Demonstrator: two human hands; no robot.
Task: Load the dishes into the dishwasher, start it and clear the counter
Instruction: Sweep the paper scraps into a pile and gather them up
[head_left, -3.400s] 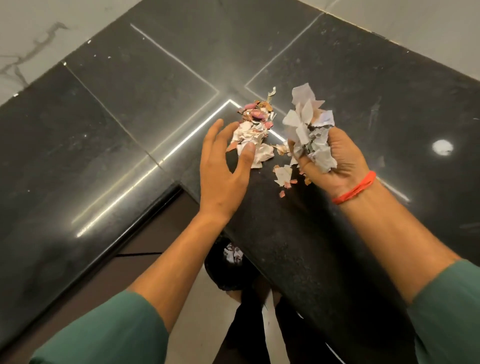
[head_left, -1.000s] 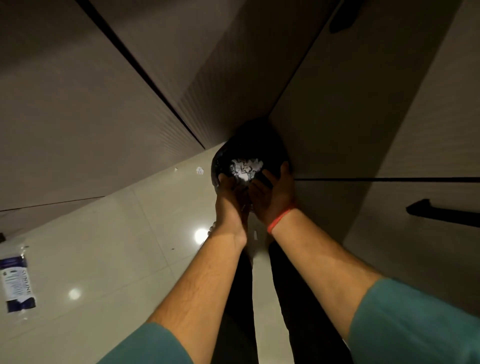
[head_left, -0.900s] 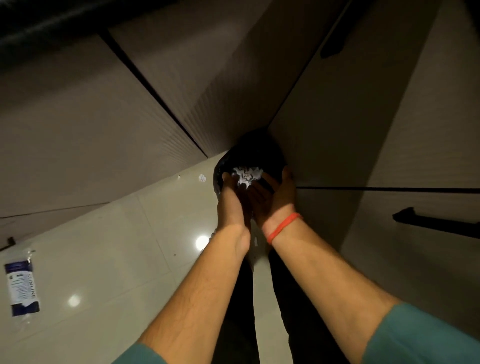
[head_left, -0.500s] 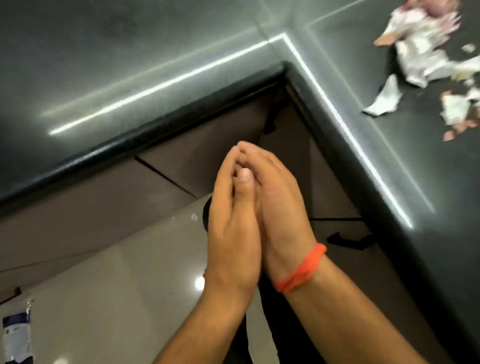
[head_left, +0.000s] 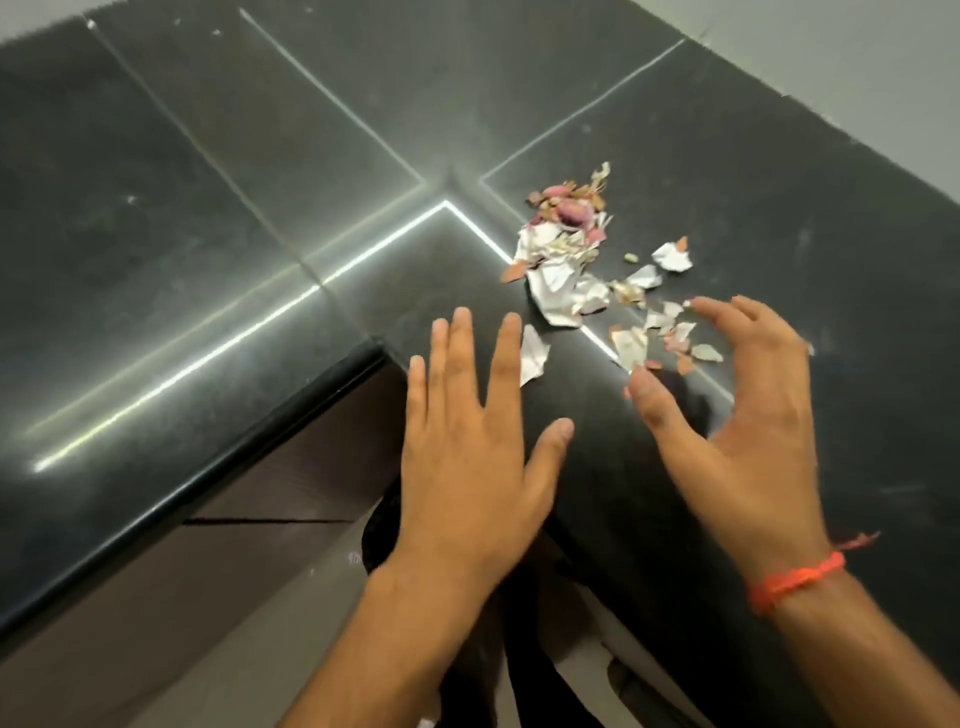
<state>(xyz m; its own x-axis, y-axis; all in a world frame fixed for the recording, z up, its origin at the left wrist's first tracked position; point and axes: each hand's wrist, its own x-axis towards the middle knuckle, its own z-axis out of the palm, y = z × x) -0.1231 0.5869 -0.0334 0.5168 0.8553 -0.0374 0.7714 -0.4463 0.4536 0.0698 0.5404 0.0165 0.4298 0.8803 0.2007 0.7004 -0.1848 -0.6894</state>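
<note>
I see a dark polished corner surface (head_left: 218, 171) against a pale wall (head_left: 852, 57). Scraps (head_left: 563, 260) lie ahead of my left hand (head_left: 467, 457), flat and released; my right hand (head_left: 748, 415), loosely cupped, grasps nothing.

Glossy black counter (head_left: 218, 171) with pale seam lines, white, pink and orange scraps (head_left: 563, 249) far right, orange-red wrist thread (head_left: 795, 581), brown cabinet fronts (head_left: 156, 597) near left

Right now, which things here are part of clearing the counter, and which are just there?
Part of the job:
- scraps pile
- loose paper bits
- counter
- left hand, open
- right hand, open

Just there:
- red wrist thread
- cabinet front
</note>
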